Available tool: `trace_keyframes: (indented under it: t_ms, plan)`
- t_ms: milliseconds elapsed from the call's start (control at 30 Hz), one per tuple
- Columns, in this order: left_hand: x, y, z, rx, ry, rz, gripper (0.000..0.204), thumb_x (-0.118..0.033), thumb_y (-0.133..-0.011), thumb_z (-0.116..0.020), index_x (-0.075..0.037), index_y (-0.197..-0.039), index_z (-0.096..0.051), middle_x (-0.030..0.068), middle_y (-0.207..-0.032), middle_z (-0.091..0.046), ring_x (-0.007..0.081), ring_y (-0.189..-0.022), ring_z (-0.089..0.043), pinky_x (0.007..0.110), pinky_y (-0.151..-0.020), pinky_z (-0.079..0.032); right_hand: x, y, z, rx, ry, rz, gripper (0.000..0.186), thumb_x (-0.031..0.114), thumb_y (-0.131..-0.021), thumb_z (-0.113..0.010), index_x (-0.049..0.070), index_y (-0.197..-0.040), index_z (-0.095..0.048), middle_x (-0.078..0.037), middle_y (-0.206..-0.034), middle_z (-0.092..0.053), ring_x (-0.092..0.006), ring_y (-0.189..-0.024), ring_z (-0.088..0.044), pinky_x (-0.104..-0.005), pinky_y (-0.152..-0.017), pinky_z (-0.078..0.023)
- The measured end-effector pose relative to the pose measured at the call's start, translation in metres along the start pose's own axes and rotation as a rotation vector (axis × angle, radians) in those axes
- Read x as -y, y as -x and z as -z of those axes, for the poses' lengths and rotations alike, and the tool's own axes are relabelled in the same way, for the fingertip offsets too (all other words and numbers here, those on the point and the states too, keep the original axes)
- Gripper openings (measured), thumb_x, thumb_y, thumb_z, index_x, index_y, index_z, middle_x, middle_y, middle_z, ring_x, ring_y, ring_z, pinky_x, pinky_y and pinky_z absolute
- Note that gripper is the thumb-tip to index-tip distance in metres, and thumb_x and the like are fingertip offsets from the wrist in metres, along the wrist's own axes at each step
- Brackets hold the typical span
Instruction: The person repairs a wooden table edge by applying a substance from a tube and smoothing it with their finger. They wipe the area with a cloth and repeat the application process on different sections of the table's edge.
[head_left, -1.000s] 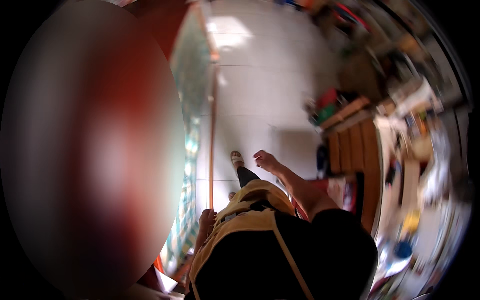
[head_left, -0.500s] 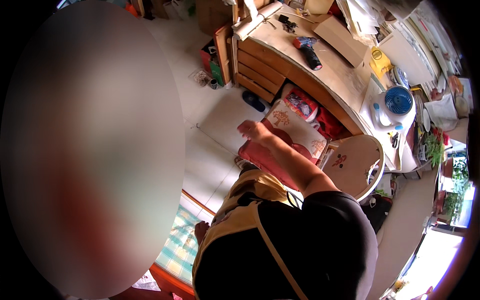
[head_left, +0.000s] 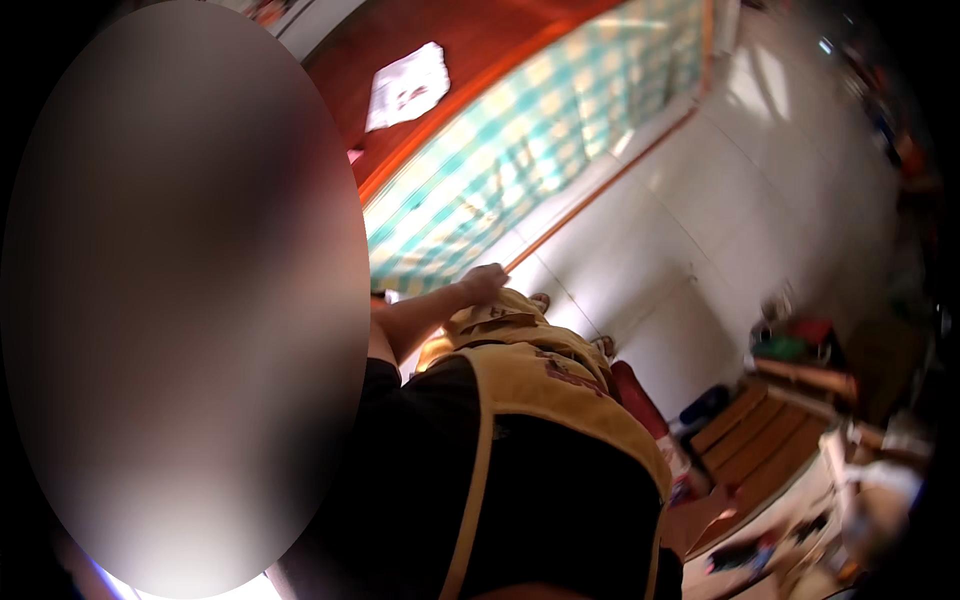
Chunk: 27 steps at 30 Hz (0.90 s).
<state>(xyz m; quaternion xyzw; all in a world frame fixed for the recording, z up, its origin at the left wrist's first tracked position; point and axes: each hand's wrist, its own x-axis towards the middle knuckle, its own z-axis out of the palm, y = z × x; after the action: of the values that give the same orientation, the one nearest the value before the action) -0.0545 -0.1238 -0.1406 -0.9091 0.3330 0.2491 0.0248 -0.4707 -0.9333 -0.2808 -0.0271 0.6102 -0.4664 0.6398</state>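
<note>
My left hand point(head_left: 484, 283) extends over the tan apron point(head_left: 560, 375), close to the green-and-cream checked cloth point(head_left: 560, 120). Its fingers are smeared, and I cannot make out anything held. Behind it a thin wooden strip point(head_left: 605, 189) runs diagonally along the cloth. My right hand point(head_left: 705, 508) is at the lower right beside my body, blurred near the wooden drawers point(head_left: 760, 440); its fingers are unclear.
A red-brown surface point(head_left: 335, 60) above the cloth carries a white printed sheet point(head_left: 405, 88). A red cushion point(head_left: 637, 395), a dark slipper point(head_left: 703, 402) and a cluttered desk point(head_left: 800, 500) line the right. Pale floor tiles point(head_left: 655, 250) lie ahead. A blurred oval hides the left of the view.
The view has swung from the desk toward the checked cloth and red-brown surface. My left hand has risen into clearer view; my right hand has moved back to the lower right.
</note>
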Motion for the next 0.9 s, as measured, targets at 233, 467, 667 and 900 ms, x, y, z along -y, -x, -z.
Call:
trace_keyframes:
  t_ms: [233, 467, 667, 900]
  plan:
    - [-0.076, 0.158, -0.107, 0.419, 0.519, 0.704, 0.035, -0.024, -0.1, -0.055, -0.002, -0.123, -0.068, 0.0171, -0.12, -0.067, 0.0315, -0.098, -0.068, 0.042, -0.08, -0.056, 0.014, -0.03, -0.097, 0.12, 0.304, 0.059, 0.017, 0.022, -0.093, -0.062, 0.011, -0.102, -0.072, -0.008, -0.09, -0.068, -0.0263, -0.084, -0.064, -0.0436, -0.083, -0.056]
    - [-0.233, 0.093, -0.13, 0.355, 0.804, 0.721, 0.035, -0.024, -0.1, -0.055, -0.002, -0.123, -0.068, 0.0176, -0.12, -0.067, 0.0319, -0.099, -0.067, 0.042, -0.081, -0.055, -0.014, -0.068, -0.15, 0.194, 0.342, 0.039, 0.02, 0.024, -0.093, -0.06, 0.011, -0.105, -0.07, -0.008, -0.091, -0.067, -0.0263, -0.086, -0.063, -0.044, -0.084, -0.055]
    - [-0.256, 0.035, -0.115, 0.288, 0.868, 0.712, 0.035, -0.024, -0.099, -0.055, -0.001, -0.123, -0.067, 0.018, -0.12, -0.067, 0.0323, -0.099, -0.067, 0.042, -0.082, -0.054, -0.019, -0.09, -0.17, 0.21, 0.357, 0.054, 0.022, 0.026, -0.093, -0.059, 0.012, -0.107, -0.069, -0.008, -0.091, -0.066, -0.0263, -0.087, -0.062, -0.0444, -0.085, -0.055]
    - [-0.247, 0.065, -0.128, 0.29, 0.841, 0.86, 0.035, -0.025, -0.099, -0.056, 0.0, -0.123, -0.066, 0.0185, -0.12, -0.066, 0.0328, -0.1, -0.066, 0.043, -0.083, -0.054, -0.024, -0.104, -0.214, 0.266, 0.43, 0.066, 0.026, 0.029, -0.093, -0.058, 0.012, -0.11, -0.068, -0.008, -0.092, -0.065, -0.0264, -0.089, -0.061, -0.0448, -0.086, -0.054]
